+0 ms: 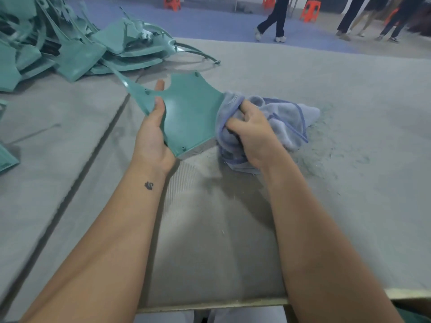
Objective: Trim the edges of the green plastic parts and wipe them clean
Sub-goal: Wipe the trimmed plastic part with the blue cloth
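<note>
A flat green plastic part [189, 113] with a curved notch and a long thin arm is held just above the table at centre. My left hand [154, 136] grips its left edge, thumb on top, one finger showing behind it. My right hand [251, 134] is closed on a bunched blue-grey cloth [284, 120], which touches the part's right edge. The cloth's loose end trails to the right on the table.
A big heap of green parts [70, 47] fills the far left of the grey table [349, 206]. Green shavings [331, 145] lie to the right of the cloth. Another green piece [7, 157] sits at the left edge. People's legs and orange stools [310, 10] stand beyond the table.
</note>
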The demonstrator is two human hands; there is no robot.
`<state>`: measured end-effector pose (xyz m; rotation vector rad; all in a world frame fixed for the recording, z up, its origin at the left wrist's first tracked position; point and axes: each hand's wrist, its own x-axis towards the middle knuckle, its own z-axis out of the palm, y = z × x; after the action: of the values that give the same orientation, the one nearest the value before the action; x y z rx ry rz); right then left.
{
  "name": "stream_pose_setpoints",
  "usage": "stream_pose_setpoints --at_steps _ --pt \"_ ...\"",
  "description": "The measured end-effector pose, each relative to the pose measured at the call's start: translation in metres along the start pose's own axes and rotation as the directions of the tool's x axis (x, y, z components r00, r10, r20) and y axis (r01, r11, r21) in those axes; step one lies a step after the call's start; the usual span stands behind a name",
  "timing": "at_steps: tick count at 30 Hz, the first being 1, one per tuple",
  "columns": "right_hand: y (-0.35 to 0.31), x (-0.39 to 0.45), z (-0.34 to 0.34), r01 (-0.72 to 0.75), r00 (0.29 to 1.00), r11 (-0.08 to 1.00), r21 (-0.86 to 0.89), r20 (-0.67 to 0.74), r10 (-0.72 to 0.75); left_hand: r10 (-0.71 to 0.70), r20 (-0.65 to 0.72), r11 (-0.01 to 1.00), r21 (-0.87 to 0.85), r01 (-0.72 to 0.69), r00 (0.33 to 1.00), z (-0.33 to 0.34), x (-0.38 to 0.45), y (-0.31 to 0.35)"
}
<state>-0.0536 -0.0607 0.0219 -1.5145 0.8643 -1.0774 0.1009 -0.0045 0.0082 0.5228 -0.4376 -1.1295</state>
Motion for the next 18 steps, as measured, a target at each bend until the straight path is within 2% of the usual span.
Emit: stream_pose_setpoints --at_steps 2,4,6,8,10,11,12,13,14,15,16,18 --pt "0.007 0.002 0.006 0.0 0.996 0.991 -0.13 -0.093 -0.012 -0.043 0.034 0.998 0.054 0.041 0.999 0.001 -0.001 -0.002" --pt "0.008 0.006 0.009 -0.05 0.966 0.991 -0.122 -0.258 0.017 -0.089 0.067 0.991 0.109 0.081 0.994 0.0 -0.002 -0.003" --pt "0.006 0.006 0.012 -0.105 0.945 0.994 -0.007 -0.313 0.098 -0.098 0.082 0.989 0.121 0.088 0.992 -0.003 -0.002 -0.003" --pt "0.003 0.005 0.012 -0.148 0.902 0.965 0.216 -0.372 0.221 -0.076 0.096 0.995 0.065 0.07 0.992 -0.005 -0.001 -0.001" --pt "-0.002 0.009 0.008 -0.105 0.847 0.897 0.43 -0.434 0.307 -0.026 0.111 0.999 -0.038 0.031 0.993 -0.005 -0.003 0.0" --pt "-0.004 0.009 0.004 -0.069 0.826 0.874 0.482 -0.463 0.321 0.004 0.108 0.997 -0.081 0.005 0.994 -0.004 -0.003 0.001" --pt "-0.003 0.01 0.003 0.001 0.824 0.89 0.455 -0.505 0.257 0.03 0.099 0.994 -0.11 -0.019 0.995 -0.003 -0.003 0.001" --pt "-0.002 0.008 0.005 0.088 0.825 0.934 0.346 -0.55 0.126 0.047 0.087 0.991 -0.128 -0.035 0.995 -0.002 -0.004 0.0" --pt "-0.001 0.003 0.009 0.165 0.813 0.978 0.129 -0.58 -0.061 0.055 0.076 0.99 -0.137 -0.044 0.996 0.0 -0.004 -0.002" --pt "-0.002 -0.002 0.014 0.244 0.798 0.966 -0.085 -0.549 -0.25 0.059 0.071 0.989 -0.138 -0.049 0.996 0.002 -0.004 -0.003" --pt "0.001 -0.004 0.021 0.308 0.807 0.925 -0.221 -0.455 -0.377 0.06 0.071 0.99 -0.135 -0.05 0.996 0.004 -0.004 -0.005" --pt "0.006 -0.007 0.033 0.379 0.858 0.836 -0.397 -0.187 -0.478 0.046 0.084 0.99 -0.134 -0.034 0.995 0.007 -0.005 -0.008"
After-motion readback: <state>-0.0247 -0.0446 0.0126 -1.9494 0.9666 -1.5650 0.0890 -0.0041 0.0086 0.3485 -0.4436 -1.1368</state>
